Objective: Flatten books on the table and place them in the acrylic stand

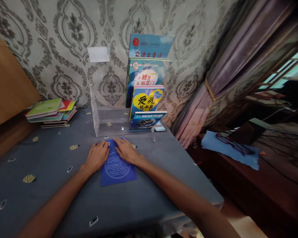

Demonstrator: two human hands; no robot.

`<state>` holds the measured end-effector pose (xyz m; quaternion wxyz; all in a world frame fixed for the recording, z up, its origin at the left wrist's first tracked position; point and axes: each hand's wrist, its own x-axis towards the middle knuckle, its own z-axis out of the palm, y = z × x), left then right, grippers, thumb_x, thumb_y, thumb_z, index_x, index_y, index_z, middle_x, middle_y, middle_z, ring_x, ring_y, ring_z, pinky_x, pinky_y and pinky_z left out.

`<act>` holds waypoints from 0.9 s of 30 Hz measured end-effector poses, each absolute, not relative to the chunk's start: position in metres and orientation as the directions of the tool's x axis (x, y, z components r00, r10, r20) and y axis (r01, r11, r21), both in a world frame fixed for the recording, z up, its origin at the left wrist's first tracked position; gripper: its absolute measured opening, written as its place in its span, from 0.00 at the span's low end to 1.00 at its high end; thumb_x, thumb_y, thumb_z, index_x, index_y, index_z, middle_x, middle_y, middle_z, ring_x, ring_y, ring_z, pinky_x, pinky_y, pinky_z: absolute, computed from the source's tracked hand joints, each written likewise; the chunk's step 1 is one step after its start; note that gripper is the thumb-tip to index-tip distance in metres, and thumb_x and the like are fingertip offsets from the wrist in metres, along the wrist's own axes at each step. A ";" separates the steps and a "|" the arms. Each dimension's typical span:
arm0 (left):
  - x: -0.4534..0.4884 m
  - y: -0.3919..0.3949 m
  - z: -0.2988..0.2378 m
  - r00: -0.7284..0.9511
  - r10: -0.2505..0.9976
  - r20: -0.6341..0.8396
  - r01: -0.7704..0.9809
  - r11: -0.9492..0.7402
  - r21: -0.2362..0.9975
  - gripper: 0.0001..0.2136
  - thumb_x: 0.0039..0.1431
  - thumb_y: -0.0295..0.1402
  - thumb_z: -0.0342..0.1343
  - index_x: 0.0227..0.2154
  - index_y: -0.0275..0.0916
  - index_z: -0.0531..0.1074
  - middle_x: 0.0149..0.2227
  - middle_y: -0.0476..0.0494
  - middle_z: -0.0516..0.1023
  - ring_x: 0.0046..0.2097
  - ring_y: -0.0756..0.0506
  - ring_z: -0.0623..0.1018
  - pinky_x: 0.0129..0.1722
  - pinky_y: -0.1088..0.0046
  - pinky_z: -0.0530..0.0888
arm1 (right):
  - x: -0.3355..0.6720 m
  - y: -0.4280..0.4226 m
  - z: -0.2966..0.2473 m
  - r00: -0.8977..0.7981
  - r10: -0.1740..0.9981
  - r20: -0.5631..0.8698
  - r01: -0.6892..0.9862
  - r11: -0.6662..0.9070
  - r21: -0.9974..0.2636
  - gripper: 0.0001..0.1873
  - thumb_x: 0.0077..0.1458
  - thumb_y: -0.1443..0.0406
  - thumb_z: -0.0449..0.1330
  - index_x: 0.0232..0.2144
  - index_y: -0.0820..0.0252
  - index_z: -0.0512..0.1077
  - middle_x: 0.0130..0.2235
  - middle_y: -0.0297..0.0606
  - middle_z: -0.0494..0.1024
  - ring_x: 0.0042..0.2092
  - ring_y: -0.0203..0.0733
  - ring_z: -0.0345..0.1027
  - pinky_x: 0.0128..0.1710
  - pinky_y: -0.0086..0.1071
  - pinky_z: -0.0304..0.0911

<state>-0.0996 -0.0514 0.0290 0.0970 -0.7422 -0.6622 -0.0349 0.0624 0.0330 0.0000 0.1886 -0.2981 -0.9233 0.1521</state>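
Note:
A thin blue book (118,168) lies flat on the grey-blue tablecloth (52,172) in front of me. My left hand (98,156) rests on its left upper edge, fingers stretched flat. My right hand (125,150) lies on its upper right part, fingers also flat and together. Just beyond the book stands a clear acrylic book stand (106,119). In the stand's right part several children's books (146,99) stand upright, stepped in height, the tallest at the back against the wall.
A stack of thin colourful books (52,112) lies at the table's far left, beside a wooden board (7,82). Patterned wallpaper is behind. A curtain (213,86) hangs at the right; past the table's right edge a dark wooden surface holds a blue cloth (229,148).

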 end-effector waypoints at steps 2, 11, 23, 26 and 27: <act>-0.100 -0.052 0.029 0.119 0.976 0.184 0.989 -0.101 -0.105 0.11 0.69 0.31 0.43 0.43 0.36 0.71 0.43 0.37 0.77 0.45 0.39 0.78 0.49 0.60 0.71 | 0.076 0.037 0.001 -0.732 0.635 0.247 0.524 0.757 -0.391 0.24 0.65 0.69 0.52 0.62 0.65 0.61 0.60 0.54 0.71 0.64 0.48 0.63 0.67 0.46 0.52; -0.101 -0.050 0.028 0.096 0.977 0.193 0.994 -0.082 -0.076 0.12 0.69 0.32 0.44 0.44 0.36 0.71 0.45 0.36 0.76 0.44 0.39 0.78 0.47 0.60 0.73 | 0.102 0.045 -0.003 -0.699 0.674 0.239 0.563 0.725 -0.396 0.24 0.65 0.68 0.51 0.62 0.62 0.63 0.62 0.51 0.70 0.64 0.47 0.62 0.67 0.50 0.52; -0.117 -0.042 0.008 0.179 0.934 0.308 0.979 -0.201 0.041 0.16 0.67 0.32 0.42 0.50 0.37 0.72 0.53 0.34 0.76 0.51 0.38 0.78 0.56 0.52 0.69 | 0.106 0.053 -0.010 -0.705 0.662 0.255 0.495 0.716 -0.493 0.24 0.67 0.65 0.48 0.63 0.63 0.62 0.62 0.50 0.70 0.64 0.47 0.62 0.66 0.50 0.51; -0.118 -0.040 0.004 0.214 0.926 0.310 0.971 -0.235 0.033 0.18 0.68 0.34 0.42 0.52 0.38 0.72 0.56 0.34 0.76 0.55 0.37 0.76 0.60 0.49 0.66 | 0.108 0.058 -0.010 -0.702 0.665 0.257 0.462 0.699 -0.546 0.24 0.68 0.65 0.47 0.63 0.59 0.62 0.60 0.46 0.73 0.60 0.46 0.66 0.64 0.48 0.56; -0.117 -0.040 0.004 0.228 0.925 0.305 0.967 -0.251 0.037 0.18 0.68 0.35 0.42 0.53 0.38 0.72 0.57 0.34 0.75 0.57 0.37 0.75 0.60 0.49 0.65 | 0.108 0.060 -0.010 -0.706 0.661 0.254 0.447 0.695 -0.563 0.24 0.68 0.65 0.47 0.63 0.59 0.62 0.59 0.46 0.74 0.60 0.46 0.67 0.63 0.48 0.58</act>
